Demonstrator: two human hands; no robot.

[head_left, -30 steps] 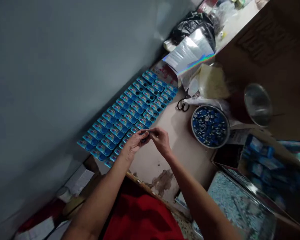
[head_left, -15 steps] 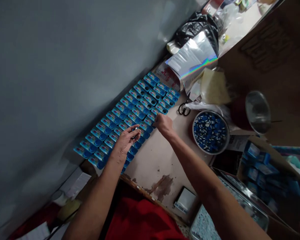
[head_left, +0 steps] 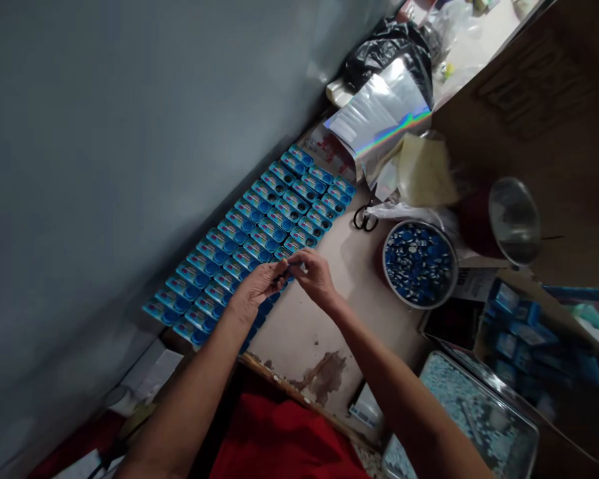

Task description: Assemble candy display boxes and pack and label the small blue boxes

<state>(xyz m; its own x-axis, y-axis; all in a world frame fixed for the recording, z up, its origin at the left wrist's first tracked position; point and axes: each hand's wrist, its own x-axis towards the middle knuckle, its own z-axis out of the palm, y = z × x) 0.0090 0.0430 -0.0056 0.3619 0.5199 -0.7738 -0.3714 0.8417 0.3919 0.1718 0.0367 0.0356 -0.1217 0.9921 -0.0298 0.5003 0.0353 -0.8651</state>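
Rows of small blue packets (head_left: 259, 229) lie side by side on a worn tabletop (head_left: 324, 319) along a grey wall. My left hand (head_left: 257, 287) and my right hand (head_left: 313, 276) meet at the near edge of the rows, fingertips pinched together on one small blue piece (head_left: 285, 269) between them. The piece is mostly hidden by my fingers. A round metal bowl (head_left: 419, 263) of small blue and white parts stands just right of my right hand.
Black-handled scissors (head_left: 365, 217) lie beside the bowl. Behind them are a holographic foil sheet (head_left: 379, 113), a black bag (head_left: 387, 46) and a yellowish bag (head_left: 424, 169). At the right stand a round lid (head_left: 514, 219), a metal tray (head_left: 472, 412) and a box of blue packets (head_left: 524, 339).
Half a second ago my hands were apart, the right one reaching to the far rows. Now they have come back together at the near edge, both pinching a small piece.
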